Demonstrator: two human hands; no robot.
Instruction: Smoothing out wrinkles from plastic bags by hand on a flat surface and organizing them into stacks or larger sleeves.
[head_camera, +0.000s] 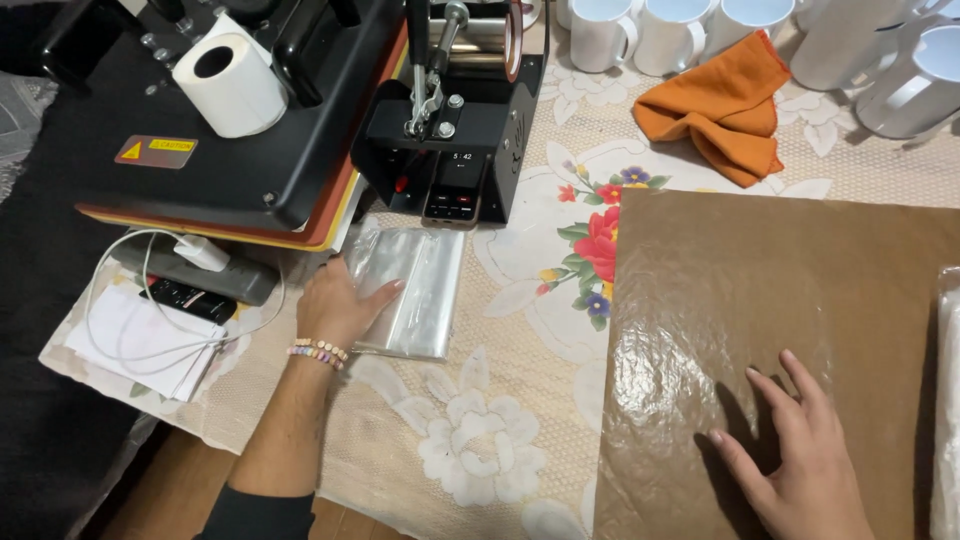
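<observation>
Left hand (340, 305) is resting on the plastic bags (408, 290), which are lying just in front of the mug press (455, 130). Right hand (800, 450) is lying on the sheet (780, 290), right of the bags. Cloth (725, 105) is lying behind the sheet, mugs (665, 35) behind that.

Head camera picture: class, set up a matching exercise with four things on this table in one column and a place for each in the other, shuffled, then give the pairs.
Things:
1. clear plastic bags
2. brown sheet
3. orange cloth
4. paper roll

Places:
A. on top of the black press
B. under the left hand
C. beside the white mugs
D. under the right hand

Pairs: 1-B, 2-D, 3-C, 4-A
</observation>
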